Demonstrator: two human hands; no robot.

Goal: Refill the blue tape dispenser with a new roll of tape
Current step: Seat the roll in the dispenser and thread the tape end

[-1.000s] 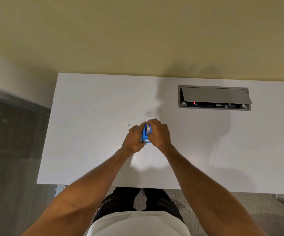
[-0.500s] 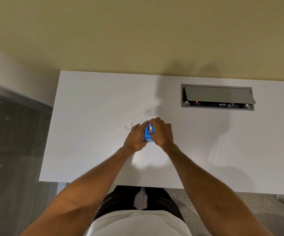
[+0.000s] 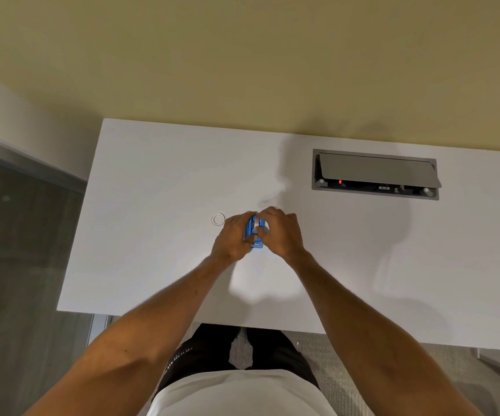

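The blue tape dispenser stands on the white desk, gripped between both hands. My left hand clasps its left side. My right hand closes over its right side, fingertips on top, where a pale roll of tape shows inside the blue body. A small clear ring, like an empty tape core, lies flat on the desk just left of my left hand. Most of the dispenser is hidden by my fingers.
A grey cable box with a raised lid is sunk into the desk at the back right. The desk backs onto a beige wall. A glass panel and the floor lie beyond the left edge. My legs stand at the near edge.
Both hands stay on the dispenser at the same spot. My right fingers have shifted slightly over its top, showing more of the pale roll. The camera has moved a little.
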